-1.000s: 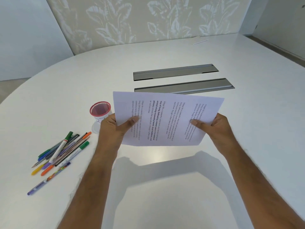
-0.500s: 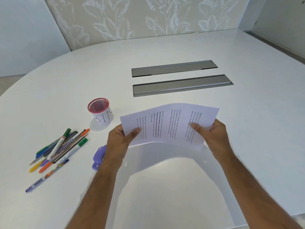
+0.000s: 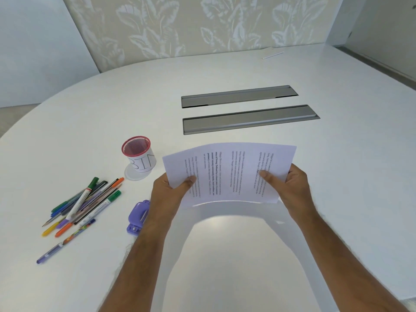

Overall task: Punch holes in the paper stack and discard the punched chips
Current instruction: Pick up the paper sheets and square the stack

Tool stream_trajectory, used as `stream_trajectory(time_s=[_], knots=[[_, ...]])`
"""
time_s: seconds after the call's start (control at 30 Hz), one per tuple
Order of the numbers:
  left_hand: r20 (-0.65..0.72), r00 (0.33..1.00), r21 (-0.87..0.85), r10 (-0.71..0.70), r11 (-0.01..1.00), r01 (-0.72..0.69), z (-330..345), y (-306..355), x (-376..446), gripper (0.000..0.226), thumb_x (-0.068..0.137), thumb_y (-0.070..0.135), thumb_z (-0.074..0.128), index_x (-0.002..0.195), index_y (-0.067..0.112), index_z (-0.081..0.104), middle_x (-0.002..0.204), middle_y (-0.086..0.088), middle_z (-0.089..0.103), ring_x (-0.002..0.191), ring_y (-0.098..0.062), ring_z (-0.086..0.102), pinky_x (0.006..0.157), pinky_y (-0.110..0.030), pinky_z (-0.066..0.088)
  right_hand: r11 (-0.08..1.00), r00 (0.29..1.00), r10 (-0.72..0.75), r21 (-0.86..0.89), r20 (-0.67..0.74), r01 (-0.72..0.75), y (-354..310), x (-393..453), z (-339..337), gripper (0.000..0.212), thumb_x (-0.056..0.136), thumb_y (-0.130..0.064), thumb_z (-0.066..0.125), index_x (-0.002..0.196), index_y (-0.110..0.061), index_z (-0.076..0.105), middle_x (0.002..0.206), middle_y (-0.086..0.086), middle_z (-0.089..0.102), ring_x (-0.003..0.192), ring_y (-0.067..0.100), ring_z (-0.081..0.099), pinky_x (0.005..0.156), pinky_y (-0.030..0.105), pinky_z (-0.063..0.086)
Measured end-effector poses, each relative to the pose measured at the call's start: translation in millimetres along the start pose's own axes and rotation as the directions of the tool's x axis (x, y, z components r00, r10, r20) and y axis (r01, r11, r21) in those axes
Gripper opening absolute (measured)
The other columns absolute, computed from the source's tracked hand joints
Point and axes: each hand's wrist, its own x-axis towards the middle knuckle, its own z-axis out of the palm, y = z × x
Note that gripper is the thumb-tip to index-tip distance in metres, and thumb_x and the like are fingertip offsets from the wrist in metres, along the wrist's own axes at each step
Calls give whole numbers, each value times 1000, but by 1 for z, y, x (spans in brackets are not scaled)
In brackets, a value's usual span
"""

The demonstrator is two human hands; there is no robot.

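I hold a printed paper stack (image 3: 227, 172) just above the white table, its text running sideways. My left hand (image 3: 168, 194) grips its near-left corner with the thumb on top. My right hand (image 3: 290, 188) grips the near-right edge the same way. The sheets bow slightly between the hands. A purple hole punch (image 3: 137, 218) lies on the table just left of my left wrist, partly hidden by it. A small red-rimmed mesh cup labelled BIN (image 3: 138, 156) stands on a round white coaster beyond the punch, left of the paper.
A pile of several pens and markers (image 3: 83, 203) lies at the left, with a purple pen (image 3: 65, 243) nearer me. Two grey cable-slot covers (image 3: 249, 119) are set into the table beyond the paper. A thin white stick (image 3: 272, 55) lies far back right.
Both hands lowered the paper stack from upright in front of me to nearly flat and low over the table. The hole punch came into view beside my left wrist.
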Motion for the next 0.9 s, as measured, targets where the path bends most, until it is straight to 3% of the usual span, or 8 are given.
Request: stream_trajectory(time_s=[0.1,0.23,0.37,0.5,0.6,0.7,0.83,0.9], knots=[[35,999,16,-36,999,36,0,-1,-1,16,87,22,83,100,28,76,89,19,81,83,-5,78,63,-15,56,1000,1000,17,-4,0,-17,6,-4,1,23,85,-17,86,105,-20,76,100,-10,83,93,17,80,76,28,64],[35,998,34,-48,998,47,-2,-1,0,19,84,25,86,101,27,76,93,13,81,86,-10,79,74,-29,61,1000,1000,-9,-10,0,9,3,-4,0,22,85,-18,86,105,-22,76,102,-11,82,93,13,80,81,30,63],[68,995,64,-76,995,72,0,0,-2,14,85,25,85,93,31,74,84,22,79,85,-6,78,77,-30,61,1000,1000,18,6,21,-18,8,-4,0,24,85,-14,85,106,-20,76,106,-7,82,98,18,79,88,38,62],[98,993,52,-70,997,65,-4,6,-3,18,86,27,84,102,27,77,94,12,82,85,-11,79,79,-35,63,1000,1000,-17,17,17,16,-1,3,-6,23,87,-11,83,107,-18,74,101,-11,82,90,11,79,76,25,63],[104,993,-8,-61,998,62,-10,12,-4,19,86,24,84,103,24,77,97,10,82,88,-12,79,80,-34,60,996,1000,-24,86,6,23,-5,12,-12,18,87,-9,82,101,-12,71,101,4,82,89,20,78,78,26,62],[92,994,-99,-53,993,62,-16,15,-4,28,86,23,84,113,19,76,107,4,82,97,-18,78,88,-39,59,993,1000,-11,118,-14,13,-8,17,-13,19,86,-16,84,97,-16,69,91,5,81,77,18,74,75,27,59],[72,997,-232,-31,972,47,-20,18,-5,34,88,17,80,122,17,72,116,1,80,106,-17,76,93,-38,57,983,1000,8,186,-26,-3,-10,19,-11,35,75,-29,90,98,-14,68,79,10,71,64,22,67,78,35,57],[80,996,-284,-28,958,49,-21,17,-5,38,90,14,78,126,18,70,121,-1,78,112,-19,74,98,-42,55,965,999,37,260,-12,-33,-12,17,-3,42,66,-34,93,96,-18,67,77,11,68,63,20,68,74,30,57]])
